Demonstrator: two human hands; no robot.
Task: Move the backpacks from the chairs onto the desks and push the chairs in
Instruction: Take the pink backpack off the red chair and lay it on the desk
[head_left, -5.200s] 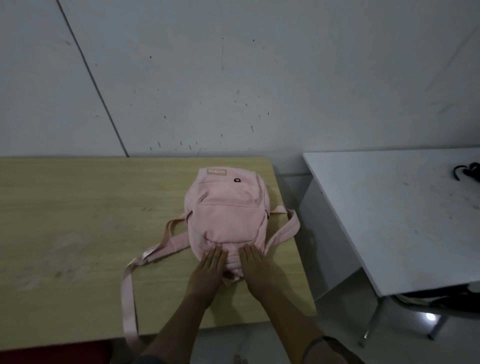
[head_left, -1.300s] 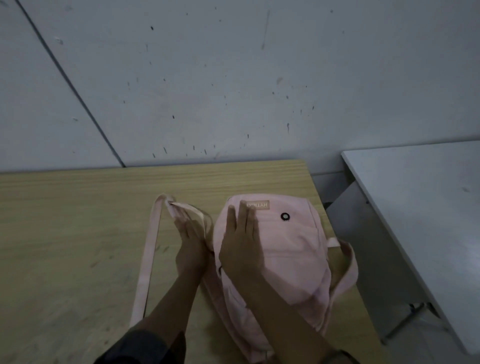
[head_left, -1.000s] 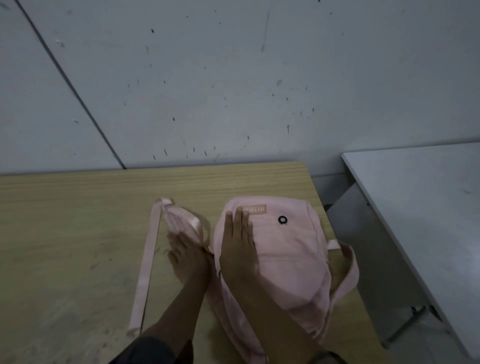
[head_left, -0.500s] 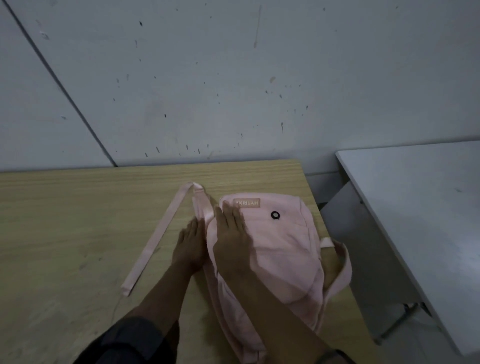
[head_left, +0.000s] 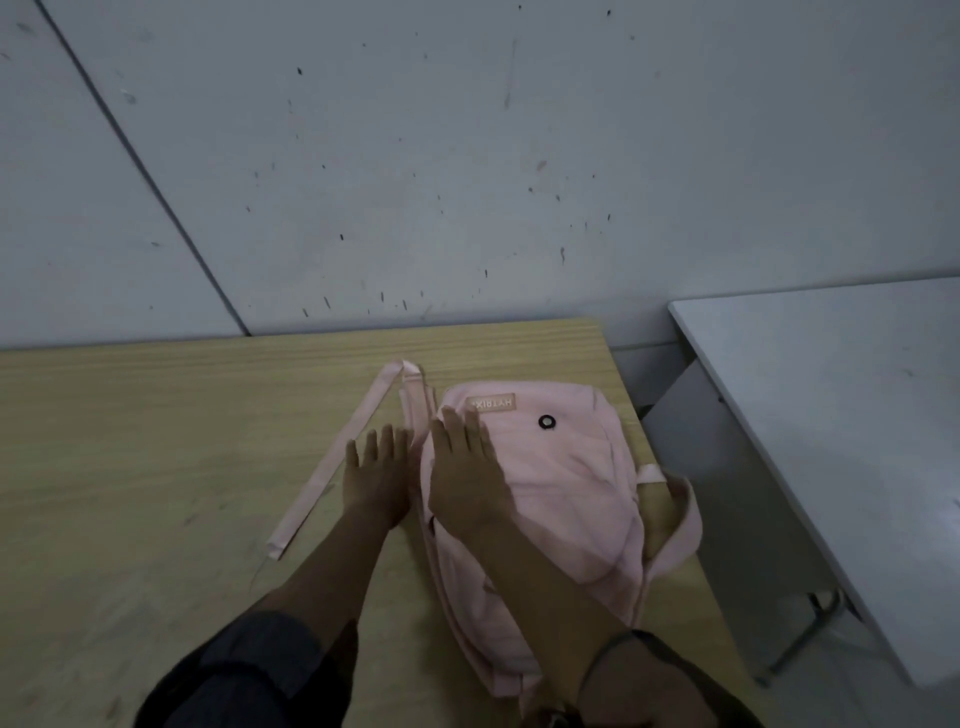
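Since half a second ago the left hand (head_left: 375, 480) has slid off the strap (head_left: 332, 462), grip spread flat on the wood-grain bench (head_left: 156, 441). The right hand (head_left: 465, 480), fingers together, presses the soft pink backpack (head_left: 566, 488) at the bench's right end.

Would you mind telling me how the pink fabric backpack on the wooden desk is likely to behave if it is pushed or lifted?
The pink fabric backpack looks soft and sagging, so it would probably flop rather than hold shape when lifted. Its long loose strap trails over the wooden desk and would likely drag or dangle. Lying flat, it seems unlikely to roll or tip; pushed, it may bunch.
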